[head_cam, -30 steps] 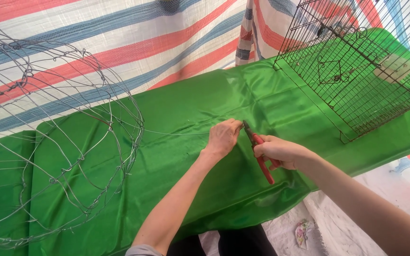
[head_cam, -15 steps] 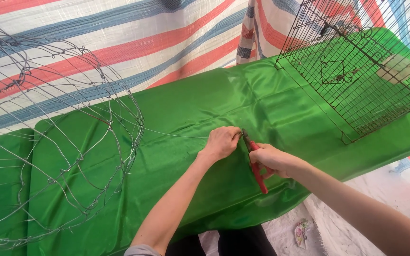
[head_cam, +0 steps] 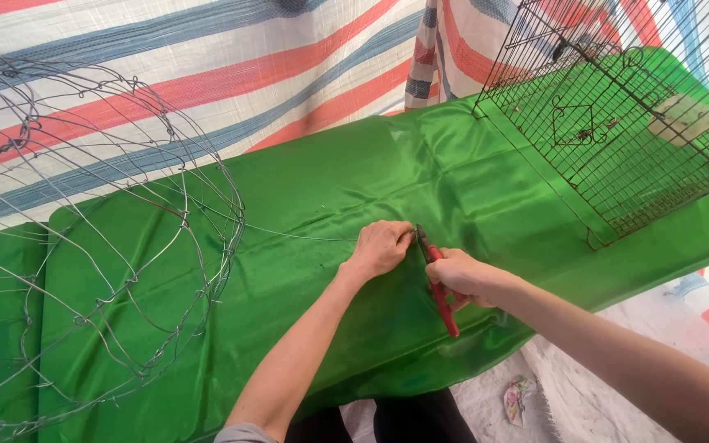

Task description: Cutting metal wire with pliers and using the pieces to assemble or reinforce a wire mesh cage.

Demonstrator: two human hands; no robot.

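Landmark: green cloth (head_cam: 305,213), a satin sheet spread over the table; every place below is given relative to it.
Right hand (head_cam: 465,277): nearest the viewer, at the cloth's near edge right of centre; fingers pressed together around the red handles of the pliers (head_cam: 438,283), so the tool is gripped closed.
Pliers: red handles trail back toward the cloth's near edge, dark nose points away, meeting the wire beside the left fingertips.
Left hand (head_cam: 381,248): just beyond and beside the right hand, resting on the cloth; fingers curled and pinching the end of the wire (head_cam: 305,236) against the fabric.
Wire: a thin grey strand lying flat across the middle of the cloth, running from the pinch toward the cloth's left part, where it joins the wire frame (head_cam: 100,246).
Wire frame: a rounded open lattice of bent wire standing on the cloth's left end, well apart from both hands.
Wire cage (head_cam: 617,123): a dark mesh cage lying tilted on the cloth's far right end; a pale object inside it is too small to identify.
Striped tarpaulin (head_cam: 207,74): red, blue and white sheet hanging behind the cloth's far edge.
Risk, judged: the strand may spring out of the pinch and whip; the nose may snag or nick the satin; a pull on the strand could drag or tip the frame.
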